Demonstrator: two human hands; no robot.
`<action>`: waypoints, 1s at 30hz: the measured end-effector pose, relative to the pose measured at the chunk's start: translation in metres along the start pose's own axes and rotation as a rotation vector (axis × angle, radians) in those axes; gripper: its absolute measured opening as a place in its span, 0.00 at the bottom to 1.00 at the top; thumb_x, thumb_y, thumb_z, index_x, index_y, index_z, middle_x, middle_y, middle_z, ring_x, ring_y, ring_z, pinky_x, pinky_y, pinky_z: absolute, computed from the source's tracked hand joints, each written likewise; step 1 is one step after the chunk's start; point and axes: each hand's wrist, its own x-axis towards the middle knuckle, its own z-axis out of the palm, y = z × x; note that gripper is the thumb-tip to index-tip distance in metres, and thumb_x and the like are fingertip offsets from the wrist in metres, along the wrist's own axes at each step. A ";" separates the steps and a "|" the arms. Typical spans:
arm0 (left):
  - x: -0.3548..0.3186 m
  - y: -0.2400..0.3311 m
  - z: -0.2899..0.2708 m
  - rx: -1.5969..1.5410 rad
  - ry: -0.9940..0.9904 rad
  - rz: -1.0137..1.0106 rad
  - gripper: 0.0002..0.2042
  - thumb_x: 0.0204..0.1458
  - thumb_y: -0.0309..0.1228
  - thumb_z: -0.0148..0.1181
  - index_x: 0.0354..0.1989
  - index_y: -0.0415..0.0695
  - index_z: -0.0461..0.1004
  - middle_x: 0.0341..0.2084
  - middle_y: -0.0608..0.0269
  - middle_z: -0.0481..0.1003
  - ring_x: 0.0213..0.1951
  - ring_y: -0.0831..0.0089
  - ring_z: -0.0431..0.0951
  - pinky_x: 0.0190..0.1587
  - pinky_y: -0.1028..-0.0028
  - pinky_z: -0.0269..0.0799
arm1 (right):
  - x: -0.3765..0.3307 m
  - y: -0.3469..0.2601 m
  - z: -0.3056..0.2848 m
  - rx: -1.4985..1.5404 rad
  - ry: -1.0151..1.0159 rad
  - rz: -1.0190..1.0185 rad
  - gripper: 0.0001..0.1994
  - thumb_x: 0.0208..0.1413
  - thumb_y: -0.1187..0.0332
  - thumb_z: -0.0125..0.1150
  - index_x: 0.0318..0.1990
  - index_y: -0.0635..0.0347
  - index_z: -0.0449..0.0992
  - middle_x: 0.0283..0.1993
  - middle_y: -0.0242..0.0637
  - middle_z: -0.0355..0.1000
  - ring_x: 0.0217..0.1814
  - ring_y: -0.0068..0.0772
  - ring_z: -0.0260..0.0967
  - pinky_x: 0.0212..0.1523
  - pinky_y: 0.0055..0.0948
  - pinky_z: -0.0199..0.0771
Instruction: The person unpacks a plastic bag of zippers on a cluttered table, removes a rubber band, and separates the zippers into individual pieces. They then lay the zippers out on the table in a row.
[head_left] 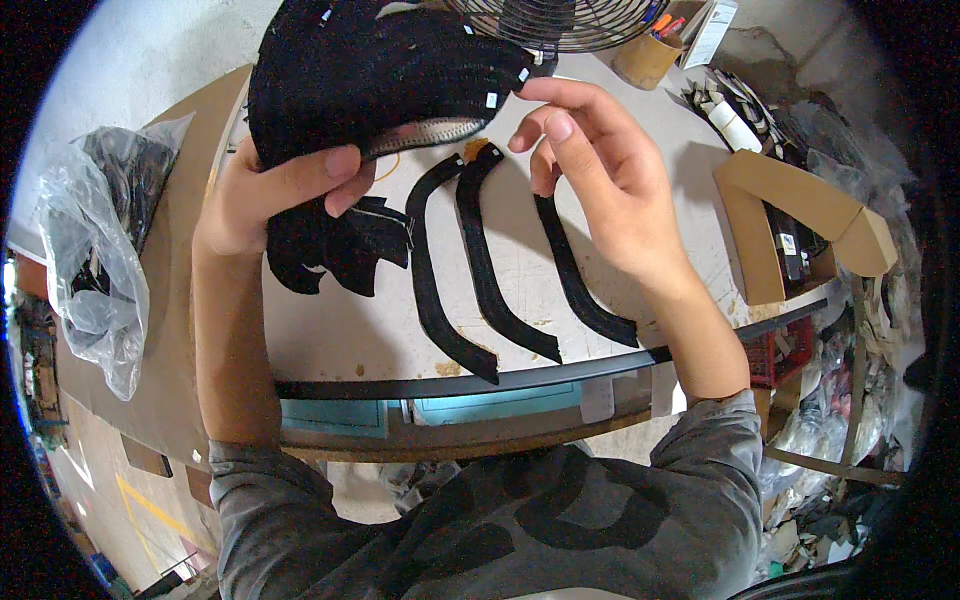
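My left hand [285, 195] is closed on a stack of curved black fabric pieces [370, 75] with small white tags along the edge. Its thumb lies over the stack's lower side, where a pale stitched edge shows. Just right of the stack is my right hand [600, 170], fingers bent and apart, nothing visible between them. The index fingertip is at a tagged corner; whether it touches I cannot tell. Three curved black strips lie on the table: a left strip [430, 270], a middle strip [478, 250] and a right strip [578, 275]. More black fabric pieces [345, 250] lie under my left hand.
A wire fan guard [560, 25] and a pen cup [648, 60] stand at the back. On the right is an open cardboard box [750, 225] with dark packets. A clear plastic bag [95, 260] sits at the left. The table's dark front edge [470, 385] runs before me.
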 end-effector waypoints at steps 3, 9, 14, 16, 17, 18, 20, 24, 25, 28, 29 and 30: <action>0.000 0.001 0.003 0.019 -0.004 -0.018 0.10 0.57 0.31 0.60 0.42 0.38 0.80 0.20 0.68 0.70 0.24 0.79 0.67 0.30 0.76 0.58 | -0.004 -0.005 0.000 0.043 0.064 0.027 0.12 0.70 0.67 0.56 0.55 0.62 0.72 0.40 0.31 0.73 0.43 0.17 0.71 0.34 0.19 0.72; -0.001 0.004 0.010 0.007 0.056 -0.077 0.10 0.56 0.30 0.60 0.40 0.37 0.80 0.20 0.68 0.70 0.25 0.79 0.68 0.31 0.76 0.58 | -0.004 -0.005 0.000 0.012 0.107 -0.061 0.10 0.72 0.67 0.52 0.51 0.64 0.71 0.36 0.36 0.73 0.25 0.17 0.66 0.20 0.18 0.66; -0.001 0.003 0.009 0.038 0.063 -0.072 0.08 0.56 0.30 0.59 0.37 0.38 0.80 0.20 0.68 0.70 0.26 0.78 0.69 0.31 0.76 0.59 | -0.004 -0.005 0.000 0.047 0.102 -0.064 0.08 0.70 0.69 0.55 0.49 0.63 0.72 0.35 0.35 0.73 0.23 0.15 0.65 0.20 0.17 0.64; -0.001 0.003 0.007 0.043 0.068 -0.071 0.07 0.56 0.29 0.60 0.35 0.39 0.79 0.20 0.68 0.71 0.26 0.78 0.69 0.31 0.76 0.60 | -0.004 -0.004 -0.001 0.081 0.108 -0.070 0.07 0.69 0.69 0.57 0.48 0.62 0.72 0.35 0.33 0.73 0.23 0.14 0.64 0.20 0.16 0.64; -0.001 0.003 0.007 0.047 0.069 -0.075 0.06 0.56 0.29 0.60 0.34 0.39 0.79 0.20 0.68 0.71 0.26 0.78 0.69 0.31 0.76 0.60 | -0.004 -0.003 -0.001 0.088 0.106 -0.076 0.07 0.69 0.69 0.57 0.48 0.62 0.72 0.35 0.33 0.72 0.23 0.14 0.64 0.20 0.16 0.64; -0.001 0.003 0.007 0.049 0.069 -0.079 0.06 0.56 0.28 0.60 0.33 0.39 0.78 0.20 0.68 0.71 0.26 0.78 0.69 0.32 0.76 0.61 | -0.004 -0.002 -0.002 0.093 0.105 -0.081 0.07 0.69 0.69 0.58 0.48 0.62 0.72 0.36 0.33 0.72 0.23 0.14 0.64 0.20 0.16 0.64; -0.002 0.001 0.009 0.031 0.071 -0.064 0.04 0.56 0.27 0.61 0.34 0.40 0.78 0.20 0.68 0.72 0.27 0.78 0.70 0.32 0.76 0.63 | -0.004 -0.003 -0.002 0.097 0.103 -0.067 0.08 0.67 0.70 0.60 0.49 0.62 0.73 0.36 0.32 0.71 0.24 0.13 0.64 0.20 0.15 0.64; -0.007 0.002 -0.004 0.221 -0.056 -0.097 0.03 0.56 0.25 0.65 0.37 0.40 0.79 0.23 0.68 0.75 0.29 0.79 0.73 0.34 0.77 0.67 | -0.004 -0.009 -0.005 0.071 0.091 -0.009 0.10 0.64 0.71 0.64 0.50 0.62 0.74 0.37 0.29 0.70 0.24 0.13 0.65 0.20 0.14 0.65; -0.005 0.002 -0.004 0.225 -0.072 -0.091 0.04 0.56 0.25 0.66 0.38 0.39 0.79 0.24 0.68 0.76 0.29 0.79 0.74 0.34 0.77 0.68 | -0.003 -0.008 -0.006 0.062 0.094 -0.048 0.11 0.64 0.72 0.64 0.51 0.63 0.74 0.37 0.29 0.70 0.24 0.13 0.65 0.20 0.14 0.65; 0.001 0.002 0.002 0.253 -0.088 -0.070 0.06 0.56 0.25 0.67 0.40 0.39 0.79 0.27 0.68 0.78 0.31 0.80 0.76 0.36 0.77 0.70 | 0.001 -0.007 -0.015 0.020 0.100 -0.200 0.11 0.63 0.74 0.64 0.51 0.64 0.74 0.39 0.30 0.70 0.25 0.13 0.66 0.19 0.15 0.66; 0.002 0.000 0.003 0.272 -0.071 -0.062 0.06 0.56 0.25 0.67 0.40 0.38 0.79 0.28 0.68 0.79 0.32 0.79 0.76 0.37 0.77 0.71 | 0.000 -0.010 -0.016 0.008 0.128 -0.248 0.11 0.63 0.74 0.64 0.51 0.64 0.74 0.40 0.31 0.70 0.25 0.14 0.67 0.19 0.15 0.66; 0.002 -0.001 0.004 0.292 -0.050 -0.055 0.06 0.56 0.25 0.67 0.40 0.38 0.79 0.29 0.67 0.80 0.33 0.79 0.77 0.38 0.77 0.72 | 0.000 -0.013 -0.016 0.000 0.154 -0.296 0.10 0.63 0.75 0.64 0.50 0.64 0.74 0.40 0.32 0.70 0.24 0.14 0.67 0.19 0.16 0.66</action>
